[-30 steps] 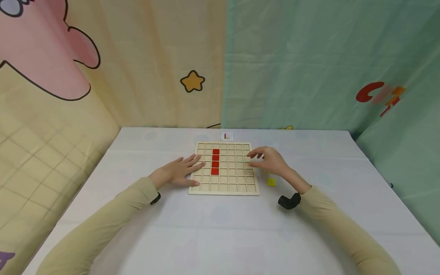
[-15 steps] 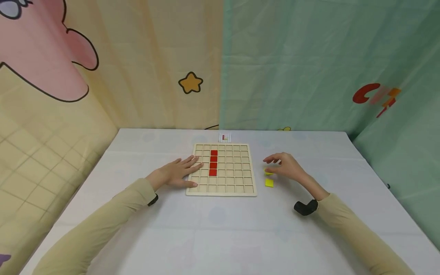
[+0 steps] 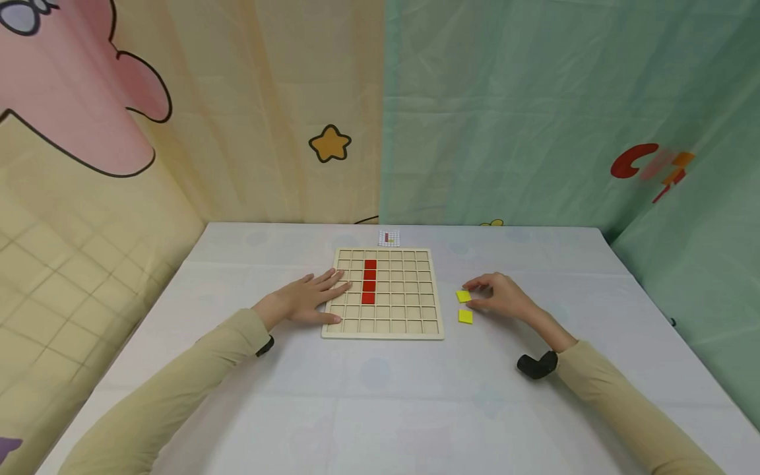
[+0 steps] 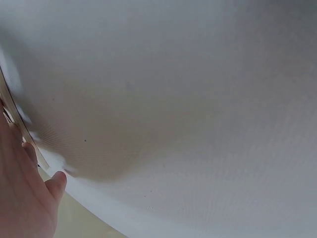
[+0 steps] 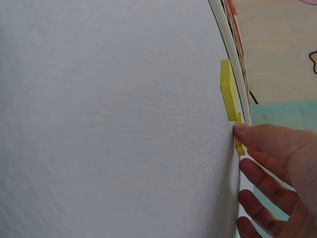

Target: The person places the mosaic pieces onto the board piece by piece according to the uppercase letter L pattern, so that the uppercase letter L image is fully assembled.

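Note:
A pale wooden grid board [image 3: 410, 335] lies on the table with a column of several red square tiles [image 3: 369, 285] in its cells. My left hand [image 3: 305, 300] rests flat across the board's left edge, fingers spread; in the left wrist view only part of that hand [image 4: 27, 193] shows. Right of the board are two yellow square tiles. At the farther yellow tile [image 3: 462, 297], the thumb and index finger of my right hand [image 3: 501, 297] pinch its right side. The nearer yellow tile [image 3: 466, 317] lies untouched, large in the right wrist view [image 5: 228, 91].
A small card [image 3: 388, 238] with a printed grid, partly red and yellow, lies behind the board. The white table [image 3: 380, 409] is bounded by a yellow curtain [image 3: 255, 132] and a green curtain [image 3: 505, 132]. Black devices sit at both wrists.
My right hand has moved right and nearer, from the board's right edge to the farther yellow tile, its fingers now at that tile's side. The left hand stays on the board.

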